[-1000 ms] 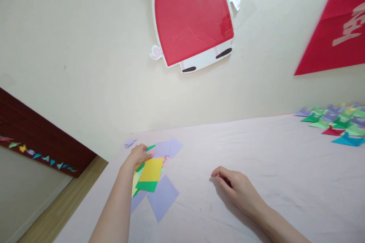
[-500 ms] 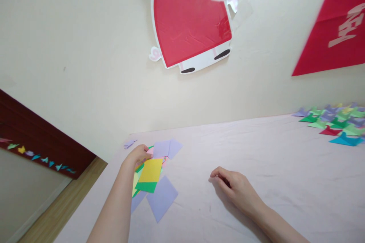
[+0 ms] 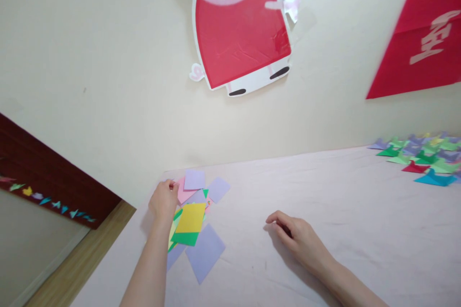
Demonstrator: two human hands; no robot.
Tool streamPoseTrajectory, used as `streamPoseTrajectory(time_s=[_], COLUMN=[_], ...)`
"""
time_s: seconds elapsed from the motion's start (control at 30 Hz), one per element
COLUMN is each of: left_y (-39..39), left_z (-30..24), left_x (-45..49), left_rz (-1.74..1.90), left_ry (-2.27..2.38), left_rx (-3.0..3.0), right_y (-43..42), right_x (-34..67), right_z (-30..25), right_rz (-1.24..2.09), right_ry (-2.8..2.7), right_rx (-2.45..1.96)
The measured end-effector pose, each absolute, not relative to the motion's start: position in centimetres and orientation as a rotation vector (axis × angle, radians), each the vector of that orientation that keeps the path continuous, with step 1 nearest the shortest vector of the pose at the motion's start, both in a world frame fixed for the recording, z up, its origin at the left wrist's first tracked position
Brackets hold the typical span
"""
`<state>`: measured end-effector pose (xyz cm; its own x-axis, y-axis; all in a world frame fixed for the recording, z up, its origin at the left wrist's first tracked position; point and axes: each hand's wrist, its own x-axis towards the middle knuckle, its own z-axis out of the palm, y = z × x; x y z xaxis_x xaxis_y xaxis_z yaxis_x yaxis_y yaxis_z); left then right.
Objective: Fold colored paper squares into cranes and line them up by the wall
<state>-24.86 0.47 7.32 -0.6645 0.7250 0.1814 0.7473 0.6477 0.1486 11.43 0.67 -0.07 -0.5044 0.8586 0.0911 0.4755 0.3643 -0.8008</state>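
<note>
Several paper shapes (image 3: 55, 204) line a dark red panel (image 3: 39, 172). My left hand (image 3: 163, 200) pinches the pink sheet (image 3: 182, 195) at its left edge; a lavender square (image 3: 195, 179) partly covers it, a yellow sheet (image 3: 190, 218) nearer me. My right hand (image 3: 295, 232) rests loosely curled; whether its fingertips meet, I cannot tell. Folded figures (image 3: 425, 158) crowd the far right.

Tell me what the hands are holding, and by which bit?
The left hand seems to be pinching the pink paper by its left edge. The right hand, loosely curled, shows nothing held.
</note>
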Motion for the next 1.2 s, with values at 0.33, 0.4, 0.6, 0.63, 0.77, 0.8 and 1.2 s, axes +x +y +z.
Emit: streamPoseTrajectory(time_s=[0.33,0.4,0.6,0.63,0.77,0.8,1.2], left_y=[-2.6,-3.7,-5.8,-6.1,-7.7,-8.1,-7.5], left_z=[5.0,3.6,1.8,1.5,-0.6,-1.2,-1.0], left_x=[-5.2,-1.3,2.4,2.2,0.7,0.3,-0.5], left_rz=[-0.437,-0.49,-0.531,-0.511,-0.502,-0.5,-0.46], left_ry=[-2.043,-1.971,-1.976,-1.986,-1.913,-1.88,-1.838], left_rx=[-2.119,-2.325,-2.572,-2.587,-2.611,-2.605,-2.594], right_y=[1.3,1.0,0.0,-0.2,-0.5,-0.4,0.9], right_x=[14.0,15.1,19.3,19.9,20.7,20.7,22.0], right_z=[2.2,2.2,0.2,0.1,1.1,1.5,0.9], right_rz=[0.794,0.777,0.819,0.815,0.796,0.791,0.778], right_ry=[-2.092,-2.19,-2.297,-2.306,-2.364,-2.383,-2.479], right_rx=[-0.906,-0.857,-0.993,-1.008,-0.979,-0.953,-1.023])
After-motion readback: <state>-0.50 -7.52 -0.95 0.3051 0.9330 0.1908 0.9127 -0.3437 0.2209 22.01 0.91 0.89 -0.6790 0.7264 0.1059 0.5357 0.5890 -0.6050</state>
